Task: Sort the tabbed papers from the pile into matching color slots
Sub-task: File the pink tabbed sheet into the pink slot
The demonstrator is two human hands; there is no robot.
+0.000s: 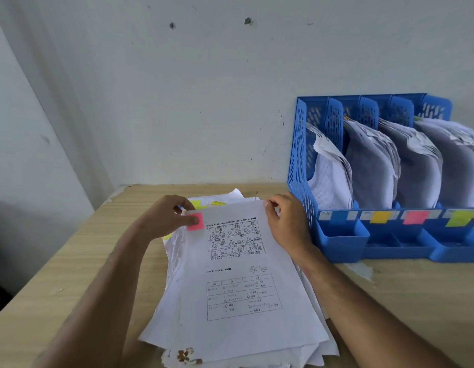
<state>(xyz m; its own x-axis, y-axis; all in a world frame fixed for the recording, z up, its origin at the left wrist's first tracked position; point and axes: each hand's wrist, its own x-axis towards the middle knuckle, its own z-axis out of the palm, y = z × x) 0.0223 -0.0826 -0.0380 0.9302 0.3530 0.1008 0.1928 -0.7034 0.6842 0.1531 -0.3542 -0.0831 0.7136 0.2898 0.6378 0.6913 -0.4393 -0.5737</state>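
A loose pile of white printed papers point(238, 309) lies on the light wooden table point(45, 274) in the lower middle of the frame. The top sheet point(246, 261), printed with cartoon panels and a ruled table, carries a pink sticky tab point(196, 221) at its upper left corner. The left hand point(168, 217) comes in from the lower left and pinches that corner, thumb pressed on the pink tab with the fingers curled behind the sheet. The right hand point(286, 224) comes in from the lower right and pinches the sheet's upper right corner between thumb and fingertips. Yellow tabs point(204, 204) peek out from sheets lower in the pile, just above the left hand.

At the right of the frame, just beside the pile, stands a blue perforated plastic file rack point(301, 155) with four upright slots, each stuffed with curling white papers. Along its front lip, from left to right, are a blue label point(336, 215), an orange label point(380, 217), a pink label point(415, 217) and a yellow-green label point(460, 218). A pale scuffed wall point(204, 88) fills the upper half of the frame.
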